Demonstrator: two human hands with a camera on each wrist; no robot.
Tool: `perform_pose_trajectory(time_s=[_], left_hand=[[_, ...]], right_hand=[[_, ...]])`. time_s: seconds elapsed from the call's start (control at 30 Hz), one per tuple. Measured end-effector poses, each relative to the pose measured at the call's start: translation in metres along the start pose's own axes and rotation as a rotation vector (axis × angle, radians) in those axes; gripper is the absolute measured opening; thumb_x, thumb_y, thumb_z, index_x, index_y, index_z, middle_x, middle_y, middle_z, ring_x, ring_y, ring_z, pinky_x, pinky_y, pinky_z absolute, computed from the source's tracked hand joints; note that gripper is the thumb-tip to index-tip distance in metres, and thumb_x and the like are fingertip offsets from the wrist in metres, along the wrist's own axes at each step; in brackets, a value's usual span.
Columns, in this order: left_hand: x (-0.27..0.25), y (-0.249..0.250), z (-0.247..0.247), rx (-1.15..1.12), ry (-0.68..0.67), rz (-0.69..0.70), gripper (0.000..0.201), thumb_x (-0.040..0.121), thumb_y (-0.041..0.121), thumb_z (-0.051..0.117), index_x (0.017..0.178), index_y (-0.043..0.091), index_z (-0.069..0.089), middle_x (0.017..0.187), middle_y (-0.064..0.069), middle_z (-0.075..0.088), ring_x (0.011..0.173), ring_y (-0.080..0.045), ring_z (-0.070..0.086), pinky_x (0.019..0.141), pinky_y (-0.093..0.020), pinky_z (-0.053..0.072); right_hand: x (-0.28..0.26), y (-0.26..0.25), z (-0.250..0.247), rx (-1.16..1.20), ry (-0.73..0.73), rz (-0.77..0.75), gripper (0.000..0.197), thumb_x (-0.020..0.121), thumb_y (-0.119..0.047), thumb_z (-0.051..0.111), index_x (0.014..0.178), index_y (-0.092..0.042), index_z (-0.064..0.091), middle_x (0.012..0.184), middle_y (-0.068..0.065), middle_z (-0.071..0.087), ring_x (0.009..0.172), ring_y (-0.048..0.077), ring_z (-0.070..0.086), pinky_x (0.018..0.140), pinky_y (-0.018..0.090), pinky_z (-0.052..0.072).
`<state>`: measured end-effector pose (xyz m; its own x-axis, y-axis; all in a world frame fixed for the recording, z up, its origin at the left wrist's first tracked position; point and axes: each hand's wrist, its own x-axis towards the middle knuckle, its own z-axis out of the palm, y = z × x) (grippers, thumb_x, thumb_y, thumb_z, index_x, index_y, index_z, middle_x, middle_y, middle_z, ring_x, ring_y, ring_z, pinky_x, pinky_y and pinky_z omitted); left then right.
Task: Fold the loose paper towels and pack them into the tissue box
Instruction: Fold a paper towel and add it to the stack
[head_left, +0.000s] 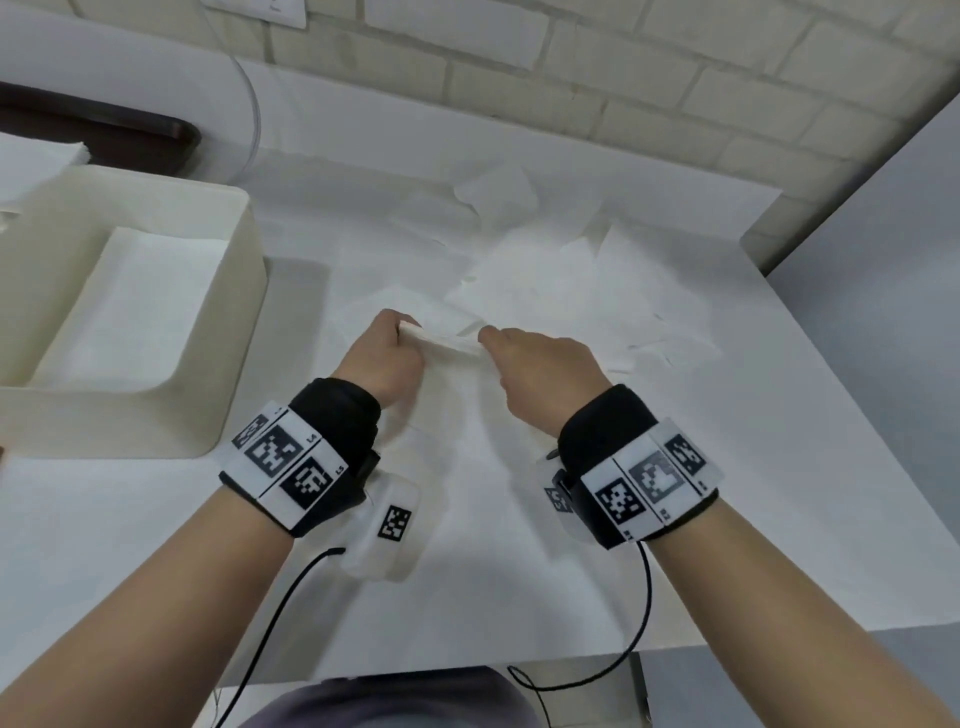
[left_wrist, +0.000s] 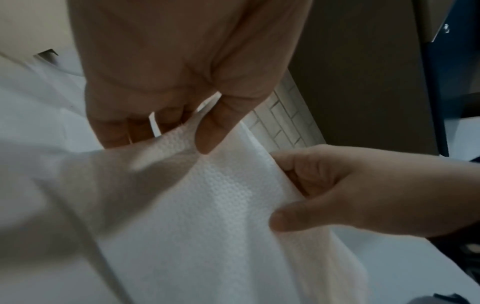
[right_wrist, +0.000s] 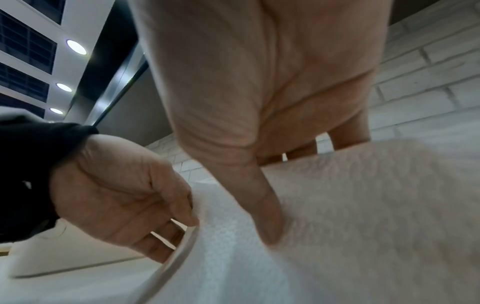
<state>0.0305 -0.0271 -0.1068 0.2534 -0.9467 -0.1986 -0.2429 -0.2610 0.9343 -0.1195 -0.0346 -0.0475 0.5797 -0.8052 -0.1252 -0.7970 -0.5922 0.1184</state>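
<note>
A white embossed paper towel (head_left: 451, 344) (left_wrist: 223, 197) (right_wrist: 324, 216) is held up over the table between both hands. My left hand (head_left: 387, 349) (left_wrist: 182, 125) (right_wrist: 124, 197) pinches its left end with thumb against fingers. My right hand (head_left: 524, 358) (left_wrist: 324, 189) (right_wrist: 267, 205) pinches the right end the same way, and the sheet hangs down from the two grips. The cream tissue box (head_left: 236, 291) stands open at the left, with folded white towels (head_left: 135, 306) lying flat inside. A heap of loose towels (head_left: 561, 280) lies on the table beyond my hands.
The white table (head_left: 519, 571) ends at a front edge near my body and a right edge beside grey floor. A white brick wall (head_left: 597, 88) stands behind. Another stack of white paper (head_left: 36, 161) sits behind the box at the far left.
</note>
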Motion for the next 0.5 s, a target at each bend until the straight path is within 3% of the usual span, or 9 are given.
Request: perform_pose_trajectory(time_s=[0.07, 0.13, 0.2, 0.3, 0.37, 0.43, 0.5], left_hand=[[-0.001, 0.002, 0.0, 0.002, -0.005, 0.004, 0.021, 0.087, -0.002, 0.039, 0.098, 0.015, 0.042, 0.076, 0.004, 0.044, 0.078, -0.019, 0.043, 0.057, -0.024, 0.033], [-0.001, 0.005, -0.001, -0.053, 0.033, 0.011, 0.023, 0.088, 0.0, 0.045, 0.104, 0.016, 0.04, 0.084, 0.0, 0.048, 0.082, -0.021, 0.046, 0.064, -0.026, 0.039], [-0.002, 0.006, -0.002, -0.144, 0.105, 0.01, 0.042, 0.087, 0.008, 0.057, 0.122, 0.015, 0.034, 0.104, -0.003, 0.046, 0.097, -0.022, 0.048, 0.082, -0.03, 0.042], [-0.002, 0.008, -0.005, -0.281, 0.107, -0.014, 0.069, 0.087, 0.026, 0.063, 0.14, 0.012, 0.02, 0.122, -0.001, 0.042, 0.108, -0.017, 0.048, 0.083, -0.023, 0.039], [-0.002, 0.01, -0.006, -0.299, 0.026, -0.001, 0.068, 0.084, 0.039, 0.063, 0.138, 0.011, 0.031, 0.125, 0.002, 0.053, 0.11, -0.016, 0.054, 0.082, -0.023, 0.044], [-0.005, 0.015, -0.004, -0.31, -0.005, 0.042, 0.058, 0.082, 0.041, 0.058, 0.129, 0.012, 0.044, 0.121, 0.0, 0.06, 0.109, -0.018, 0.059, 0.094, -0.033, 0.047], [-0.009, 0.021, -0.001, -0.337, 0.017, 0.089, 0.039, 0.089, 0.031, 0.052, 0.122, 0.013, 0.046, 0.116, 0.002, 0.061, 0.108, -0.017, 0.058, 0.097, -0.037, 0.046]], right_hand=[[0.002, 0.0, 0.001, 0.019, 0.041, -0.001, 0.038, 0.089, 0.002, 0.04, 0.125, -0.012, 0.038, 0.109, 0.004, 0.055, 0.091, 0.025, 0.056, 0.057, 0.028, 0.026], [0.002, 0.002, -0.001, 0.049, 0.099, 0.006, 0.036, 0.088, 0.002, 0.041, 0.122, -0.013, 0.041, 0.108, 0.003, 0.055, 0.088, 0.025, 0.055, 0.06, 0.029, 0.029], [0.002, 0.005, -0.006, 0.165, 0.141, 0.052, 0.032, 0.09, -0.001, 0.041, 0.119, -0.013, 0.041, 0.105, 0.002, 0.052, 0.086, 0.025, 0.052, 0.063, 0.029, 0.031], [0.003, 0.012, -0.011, 0.551, 0.199, 0.121, 0.024, 0.094, -0.01, 0.043, 0.118, -0.011, 0.043, 0.095, 0.0, 0.05, 0.083, 0.022, 0.049, 0.067, 0.031, 0.037], [0.004, 0.012, -0.01, 0.84, 0.241, 0.143, 0.02, 0.094, -0.011, 0.045, 0.114, -0.01, 0.045, 0.091, -0.002, 0.054, 0.078, 0.015, 0.052, 0.065, 0.022, 0.042], [0.005, 0.007, -0.006, 1.015, 0.257, 0.179, 0.016, 0.095, -0.012, 0.045, 0.111, -0.011, 0.045, 0.087, -0.01, 0.052, 0.076, 0.003, 0.052, 0.063, 0.007, 0.041], [0.007, 0.001, 0.0, 1.178, 0.276, 0.23, 0.012, 0.095, -0.012, 0.044, 0.107, -0.014, 0.043, 0.089, -0.011, 0.053, 0.084, 0.007, 0.055, 0.074, 0.012, 0.044]])
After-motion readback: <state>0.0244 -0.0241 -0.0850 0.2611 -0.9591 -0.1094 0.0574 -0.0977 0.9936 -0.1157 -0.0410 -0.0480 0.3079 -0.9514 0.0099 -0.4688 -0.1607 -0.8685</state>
